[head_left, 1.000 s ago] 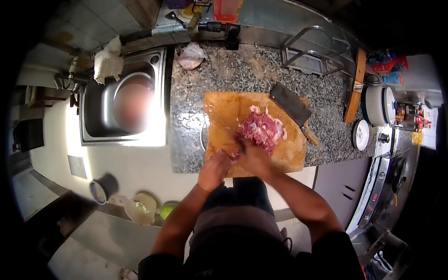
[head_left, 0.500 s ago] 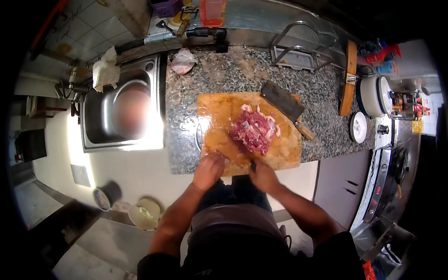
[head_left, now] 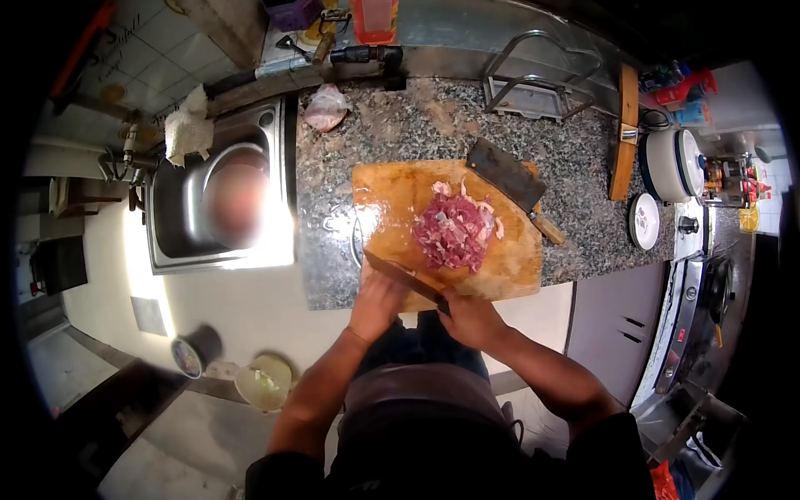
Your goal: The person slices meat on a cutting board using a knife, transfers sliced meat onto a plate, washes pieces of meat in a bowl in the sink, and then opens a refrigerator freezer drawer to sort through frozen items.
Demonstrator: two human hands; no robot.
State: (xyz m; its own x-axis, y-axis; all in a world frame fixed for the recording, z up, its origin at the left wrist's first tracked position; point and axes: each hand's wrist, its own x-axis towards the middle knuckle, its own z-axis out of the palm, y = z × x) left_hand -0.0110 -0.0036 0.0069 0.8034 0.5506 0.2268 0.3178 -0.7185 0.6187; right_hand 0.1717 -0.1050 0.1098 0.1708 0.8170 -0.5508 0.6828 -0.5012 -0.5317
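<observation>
At six o'clock of the cutting board (head_left: 518, 260), the right hand (head_left: 468, 321) is closed around a knife (head_left: 406, 274); at seven, the left hand (head_left: 377, 300) is partly hidden by it, openness and hold unclear. Meat pieces (head_left: 454, 231) lie mid-board, a cleaver (head_left: 506, 175) at two.

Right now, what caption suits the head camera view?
Right hand grips a long dark knife near cut red meat on a wooden board.

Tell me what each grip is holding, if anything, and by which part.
The right grip holds a knife by its handle. The left grip is partly hidden behind the knife, so whether that holds anything can't be told.
</observation>
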